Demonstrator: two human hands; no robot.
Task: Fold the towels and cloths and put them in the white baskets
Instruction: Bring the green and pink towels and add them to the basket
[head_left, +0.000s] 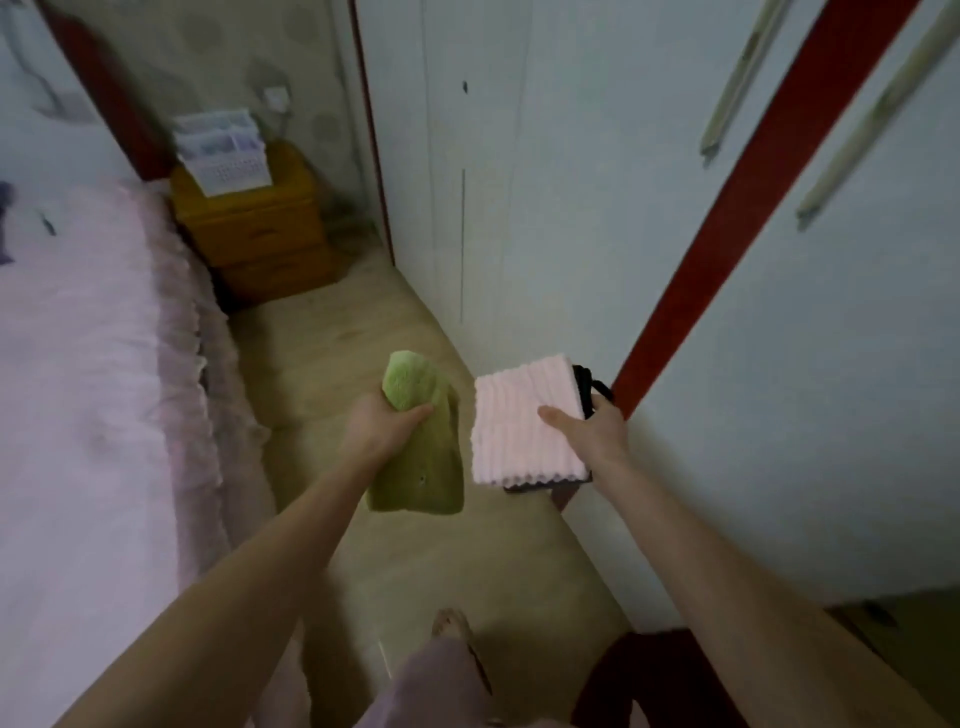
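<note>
green cloth (415, 447) | pink ribbed towel (524, 421) | pink bedspread (88, 364) | orange nightstand (260, 234)

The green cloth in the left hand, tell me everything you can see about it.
The green cloth looks soft and fuzzy, like microfibre or terry, in a yellow-green shade. The left hand grips it near its upper part, fingers curled round it, so a rounded bunch sticks up above the fist while the rest hangs down loosely, folded over itself. A small dark spot shows on the lower half. It hangs in the air above the beige floor and touches nothing but the hand.
</note>
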